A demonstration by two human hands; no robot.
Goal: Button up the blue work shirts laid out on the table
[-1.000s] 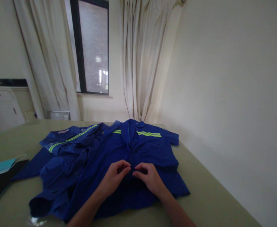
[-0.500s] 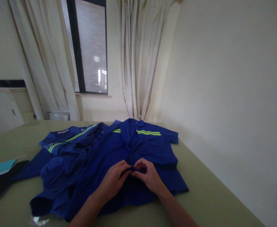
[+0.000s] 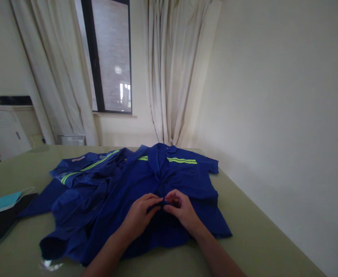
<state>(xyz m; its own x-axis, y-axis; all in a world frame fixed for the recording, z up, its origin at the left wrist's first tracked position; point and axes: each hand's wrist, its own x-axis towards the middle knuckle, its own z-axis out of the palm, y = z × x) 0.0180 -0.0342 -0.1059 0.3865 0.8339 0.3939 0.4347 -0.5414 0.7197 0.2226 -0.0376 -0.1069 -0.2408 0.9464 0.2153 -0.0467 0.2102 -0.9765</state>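
Note:
A blue short-sleeved work shirt (image 3: 183,181) with yellow-green stripes across its chest lies face up, collar pointing away from me. At its lower front, my left hand (image 3: 141,213) pinches the front edge of the cloth between thumb and fingers. Close against it, my right hand (image 3: 182,209) has thumb and fingertips closed on the same front edge. Whatever small part lies between the fingertips is too dark to make out. To the left, a second blue garment (image 3: 79,200) with similar stripes is crumpled, partly under the shirt.
Both garments rest on a greenish table (image 3: 261,238). At the left edge a light-blue face mask (image 3: 3,204) lies on a dark flat object (image 3: 1,227). A shiny clear scrap (image 3: 51,265) is near the front. The wall (image 3: 272,115) runs along the table's right side.
Both hands stay at the shirt's lower front, with only small finger movements. The fold of cloth between the fingertips shows less. The view has shifted slightly.

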